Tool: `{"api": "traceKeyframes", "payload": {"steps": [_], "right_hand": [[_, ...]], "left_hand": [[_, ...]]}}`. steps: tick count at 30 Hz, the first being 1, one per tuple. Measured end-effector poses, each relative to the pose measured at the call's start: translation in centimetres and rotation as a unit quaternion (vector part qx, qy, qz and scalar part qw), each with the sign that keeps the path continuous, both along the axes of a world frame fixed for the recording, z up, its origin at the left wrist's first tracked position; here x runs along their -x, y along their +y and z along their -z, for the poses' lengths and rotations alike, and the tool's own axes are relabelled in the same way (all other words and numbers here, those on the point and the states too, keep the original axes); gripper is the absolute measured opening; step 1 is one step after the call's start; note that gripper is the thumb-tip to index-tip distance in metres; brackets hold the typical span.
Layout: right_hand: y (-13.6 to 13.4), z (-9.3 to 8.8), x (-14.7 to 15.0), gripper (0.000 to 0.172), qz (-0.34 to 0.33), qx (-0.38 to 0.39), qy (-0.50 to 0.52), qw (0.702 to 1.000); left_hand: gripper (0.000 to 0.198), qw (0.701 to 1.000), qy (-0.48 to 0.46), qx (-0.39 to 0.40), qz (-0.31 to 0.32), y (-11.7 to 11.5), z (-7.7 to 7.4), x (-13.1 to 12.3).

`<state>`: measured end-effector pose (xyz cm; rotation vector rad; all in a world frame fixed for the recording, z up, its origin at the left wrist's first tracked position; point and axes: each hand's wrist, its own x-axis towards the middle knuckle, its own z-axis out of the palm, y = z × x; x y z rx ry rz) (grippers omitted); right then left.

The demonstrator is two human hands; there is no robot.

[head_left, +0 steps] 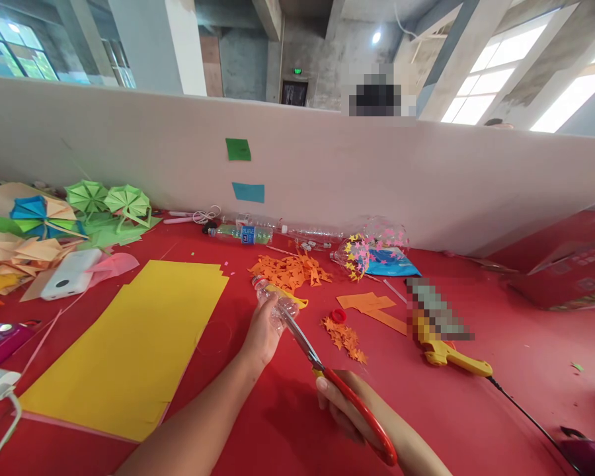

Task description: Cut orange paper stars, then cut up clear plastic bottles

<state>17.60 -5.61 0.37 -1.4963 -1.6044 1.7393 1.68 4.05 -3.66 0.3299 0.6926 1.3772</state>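
Observation:
My left hand (pixel 264 330) is closed around the cut top of a clear plastic bottle (pixel 283 303), its neck pointing away from me. In my right hand (pixel 347 403) is a pair of scissors with red handles (pixel 364 413). Their blades reach up to the bottle piece and touch or overlap its near edge; whether they are fully closed I cannot tell. Behind the bottle lies a heap of orange paper scraps (pixel 292 270). Small orange paper stars (pixel 346 338) and a red bottle cap (pixel 338 316) sit to its right.
Yellow paper sheets (pixel 133 337) lie at left, near folded paper umbrellas (pixel 127 201) and a white power bank (pixel 72 274). A yellow glue gun (pixel 456 357) with a cord lies right. Plastic bottles (pixel 258 234) and a star-decorated bottle piece (pixel 354 256) stand along the white partition (pixel 327 172).

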Motion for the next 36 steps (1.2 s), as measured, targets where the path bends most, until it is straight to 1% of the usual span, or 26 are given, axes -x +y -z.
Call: {"api": "traceKeyframes", "payload": {"steps": [8,11,14,18,21,23,26,30,32,36], "right_hand": [[0.1,-0.2,0.1,0.063,0.008,0.001,0.010,1.000],[0.1,0.3,0.2,0.063,0.014,0.014,0.006,1.000],[0.1,0.9,0.3,0.061,0.024,0.030,-0.020,0.999],[0.2,1.0,0.3,0.052,0.016,-0.008,-0.063,0.998],[0.3,1.0,0.4,0.052,0.023,-0.028,-0.080,0.996],[0.3,1.1,0.5,0.058,0.035,-0.018,-0.066,0.997],[0.1,1.2,0.6,0.064,0.032,-0.005,-0.025,0.999],[-0.3,0.7,0.7,0.064,0.035,-0.018,0.001,0.999],[-0.4,0.4,0.7,0.063,0.045,-0.012,0.004,0.999],[-0.1,0.2,0.8,0.062,0.054,-0.003,-0.015,0.998]], "left_hand": [[0.024,1.000,0.020,-0.011,-0.003,0.0,-0.1,0.0],[0.024,0.999,0.023,-0.025,-0.001,0.1,0.1,0.1],[0.025,0.999,0.024,-0.034,-0.004,0.3,0.3,0.1],[0.028,0.999,0.040,-0.027,-0.012,0.4,0.5,0.2],[0.032,0.999,0.045,-0.024,-0.009,0.5,0.3,0.3],[0.034,0.998,0.048,-0.027,-0.004,0.4,0.2,0.4],[0.033,0.998,0.057,-0.035,-0.006,0.3,0.0,0.4],[0.033,0.995,0.084,-0.056,-0.004,0.2,0.2,0.1],[0.036,0.994,0.094,-0.052,0.001,0.1,0.5,-0.1],[0.035,0.994,0.102,-0.049,0.005,0.0,0.6,-0.1]]}}
